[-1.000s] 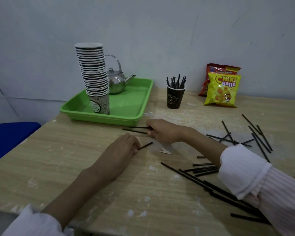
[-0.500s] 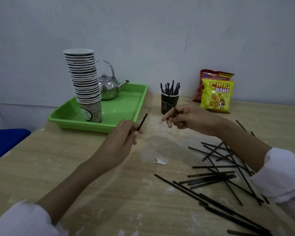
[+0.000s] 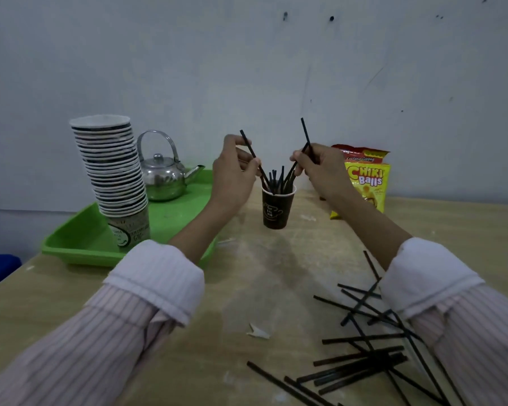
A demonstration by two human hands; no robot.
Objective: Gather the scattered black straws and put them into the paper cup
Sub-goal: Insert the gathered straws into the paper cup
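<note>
A dark paper cup stands on the wooden table near the wall, with several black straws upright in it. My left hand hovers just left of the cup's rim, pinching one black straw whose lower end dips into the cup. On the cup's right, my right hand pinches black straws that slant down toward the rim. Several more black straws lie crossed on the table at the lower right.
A green tray at the left holds a tall stack of paper cups and a steel kettle. Snack bags lean on the wall at the right. A paper scrap lies mid-table.
Both hands lifted straws off the table and carried them up to the cup. They now sit on either side of its rim, with the straw ends entering it.
</note>
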